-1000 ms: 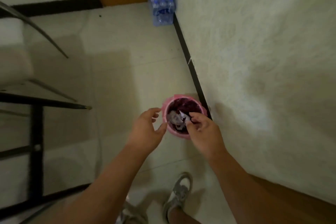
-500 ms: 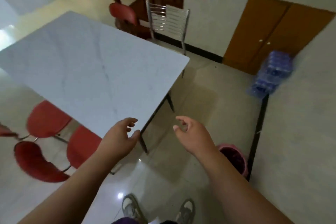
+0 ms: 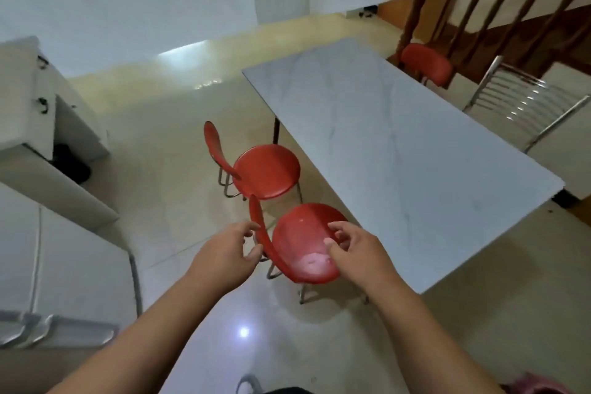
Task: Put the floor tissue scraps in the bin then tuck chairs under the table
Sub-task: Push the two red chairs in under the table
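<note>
Both hands were seen held out in front of the body, empty, with the fingers loosely curled and spread: the left hand [image 3: 225, 254] was just beside the backrest of the near red chair [image 3: 303, 243], and the right hand [image 3: 355, 251] was above its seat, but no contact could be confirmed for either. Nothing was gripped. This chair stood beside the long edge of the marble table [image 3: 399, 150], with its seat only slightly under the top; the far red chair [image 3: 265, 169] was placed the same way further along, and a third red chair [image 3: 427, 62] and a metal-backed chair [image 3: 524, 99] were seen at the other side. It was judged that the chairs were the step in hand. If the near chair were pushed by the backrest alone, it could be tipped or turned on the glossy floor [image 3: 179, 150], and its legs could be knocked against the table leg. Of the pink bin [image 3: 540, 387], only a rim was visible at the bottom corner; its contents could not be seen, and no tissue scraps were seen on the floor.
</note>
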